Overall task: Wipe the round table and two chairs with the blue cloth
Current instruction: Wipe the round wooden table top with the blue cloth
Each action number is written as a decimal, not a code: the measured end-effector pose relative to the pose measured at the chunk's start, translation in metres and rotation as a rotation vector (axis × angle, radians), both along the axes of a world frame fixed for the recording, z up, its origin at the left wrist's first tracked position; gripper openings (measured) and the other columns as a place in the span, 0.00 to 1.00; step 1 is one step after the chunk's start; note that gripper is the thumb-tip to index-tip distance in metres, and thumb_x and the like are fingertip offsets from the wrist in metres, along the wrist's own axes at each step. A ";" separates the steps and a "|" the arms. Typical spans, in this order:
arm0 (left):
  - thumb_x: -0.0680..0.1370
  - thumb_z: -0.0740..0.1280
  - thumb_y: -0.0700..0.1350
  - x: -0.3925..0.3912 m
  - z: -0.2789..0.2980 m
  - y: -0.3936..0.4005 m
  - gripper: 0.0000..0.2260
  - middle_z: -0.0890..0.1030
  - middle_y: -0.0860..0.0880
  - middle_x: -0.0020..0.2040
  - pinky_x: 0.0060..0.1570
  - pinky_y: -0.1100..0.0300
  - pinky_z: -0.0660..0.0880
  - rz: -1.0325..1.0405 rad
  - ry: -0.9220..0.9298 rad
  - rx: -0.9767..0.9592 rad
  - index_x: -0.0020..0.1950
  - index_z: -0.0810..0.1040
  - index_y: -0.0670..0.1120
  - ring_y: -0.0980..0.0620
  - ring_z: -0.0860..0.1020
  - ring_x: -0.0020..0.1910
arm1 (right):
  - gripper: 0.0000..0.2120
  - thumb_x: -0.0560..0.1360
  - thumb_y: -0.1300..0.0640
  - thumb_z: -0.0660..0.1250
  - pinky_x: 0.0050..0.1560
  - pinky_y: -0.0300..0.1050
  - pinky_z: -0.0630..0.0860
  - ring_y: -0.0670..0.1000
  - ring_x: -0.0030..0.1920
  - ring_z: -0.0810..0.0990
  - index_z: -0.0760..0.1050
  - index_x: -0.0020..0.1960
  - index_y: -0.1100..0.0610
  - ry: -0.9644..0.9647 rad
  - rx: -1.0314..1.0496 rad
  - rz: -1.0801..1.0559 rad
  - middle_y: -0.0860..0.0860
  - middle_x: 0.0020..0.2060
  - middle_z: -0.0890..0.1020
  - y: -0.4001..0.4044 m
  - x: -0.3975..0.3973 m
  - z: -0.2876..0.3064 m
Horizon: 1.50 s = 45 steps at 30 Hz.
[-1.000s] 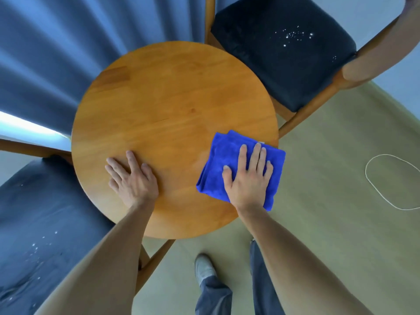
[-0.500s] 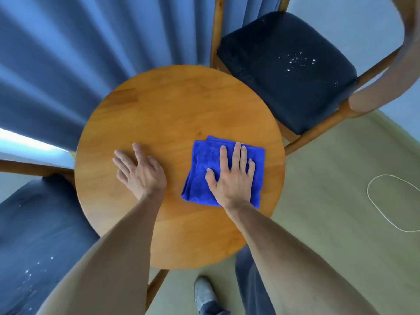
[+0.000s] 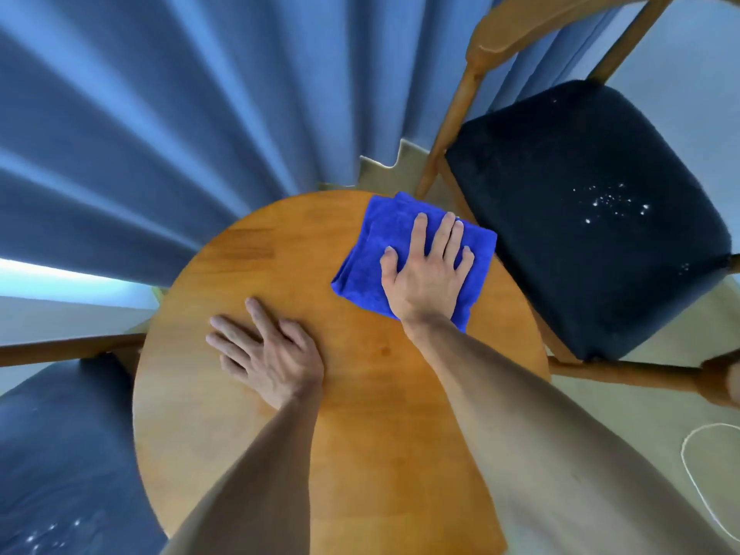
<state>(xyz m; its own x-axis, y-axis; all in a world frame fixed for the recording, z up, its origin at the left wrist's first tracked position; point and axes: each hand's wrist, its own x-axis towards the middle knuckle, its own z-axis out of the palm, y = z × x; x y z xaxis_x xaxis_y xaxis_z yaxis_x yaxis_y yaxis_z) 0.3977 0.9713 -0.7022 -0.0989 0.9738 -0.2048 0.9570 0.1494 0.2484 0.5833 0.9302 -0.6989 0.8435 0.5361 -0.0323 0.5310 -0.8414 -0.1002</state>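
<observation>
I see my right hand (image 3: pixel 426 274) lying flat on the blue cloth (image 3: pixel 412 260), fingers straight and a little spread, palm pressing the folded cloth down onto the round table (image 3: pixel 360 414). The cloth sits at the far right part of the tabletop, close to the rim, and its far corner reaches the table's edge just beside the wooden frame of the right chair (image 3: pixel 592 218). Cloth shows on all sides of my hand: a broad strip to the left of the thumb, a band beyond the fingertips, and a narrow margin by the wrist. Nothing is pinched; the hand only bears down on it. My left hand (image 3: pixel 266 354) rests palm-down on the bare wood nearer to me and to the left, fingers straight and fanned, well apart from the cloth. The right chair's dark seat carries a scatter of white specks toward its right side. The left chair (image 3: pixel 60 454) lies at the lower left, its dark seat partly tucked beside the table, with white specks near the bottom edge. Blue curtains (image 3: pixel 180 114) hang behind the table, and a loop of white cord (image 3: pixel 696 486) lies on the floor at the right.
</observation>
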 end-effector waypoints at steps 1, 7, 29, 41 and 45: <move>0.80 0.54 0.51 -0.001 0.001 0.001 0.25 0.50 0.37 0.80 0.72 0.41 0.52 0.009 -0.005 -0.008 0.79 0.59 0.52 0.36 0.48 0.78 | 0.32 0.79 0.39 0.49 0.71 0.64 0.56 0.63 0.77 0.57 0.59 0.77 0.55 0.013 -0.002 -0.014 0.63 0.76 0.60 0.015 0.007 0.002; 0.78 0.53 0.53 0.001 -0.001 0.005 0.27 0.52 0.37 0.79 0.71 0.39 0.55 0.020 -0.022 -0.024 0.78 0.62 0.50 0.36 0.51 0.78 | 0.29 0.78 0.39 0.51 0.68 0.62 0.59 0.61 0.66 0.71 0.70 0.70 0.57 0.004 0.007 -0.101 0.60 0.61 0.77 0.079 0.027 0.004; 0.79 0.57 0.49 -0.014 0.003 0.002 0.23 0.53 0.38 0.80 0.72 0.44 0.52 -0.022 -0.249 0.029 0.75 0.68 0.50 0.37 0.51 0.78 | 0.31 0.81 0.40 0.49 0.71 0.61 0.58 0.60 0.77 0.58 0.59 0.78 0.57 -0.029 0.036 0.198 0.61 0.77 0.60 0.038 -0.045 0.000; 0.81 0.53 0.57 -0.075 0.038 -0.047 0.28 0.49 0.35 0.80 0.71 0.41 0.56 -0.559 -0.060 0.085 0.79 0.60 0.48 0.37 0.48 0.79 | 0.27 0.75 0.64 0.59 0.58 0.52 0.72 0.58 0.62 0.74 0.65 0.74 0.54 0.121 0.449 -0.050 0.57 0.63 0.75 -0.054 -0.070 0.048; 0.80 0.49 0.59 -0.035 0.018 -0.062 0.31 0.45 0.34 0.79 0.71 0.37 0.55 -0.632 0.088 0.028 0.81 0.52 0.48 0.36 0.46 0.78 | 0.30 0.74 0.66 0.62 0.72 0.58 0.63 0.59 0.75 0.62 0.64 0.75 0.56 0.092 0.255 0.022 0.59 0.73 0.68 -0.086 -0.042 0.015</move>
<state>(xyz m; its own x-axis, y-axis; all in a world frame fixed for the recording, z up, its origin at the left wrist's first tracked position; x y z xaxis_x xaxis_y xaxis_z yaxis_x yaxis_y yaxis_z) 0.3627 0.9094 -0.6838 0.4808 0.8548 -0.1954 0.8755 -0.4558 0.1603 0.5410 0.8439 -0.6839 0.8314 0.5549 0.0298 0.5275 -0.7712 -0.3562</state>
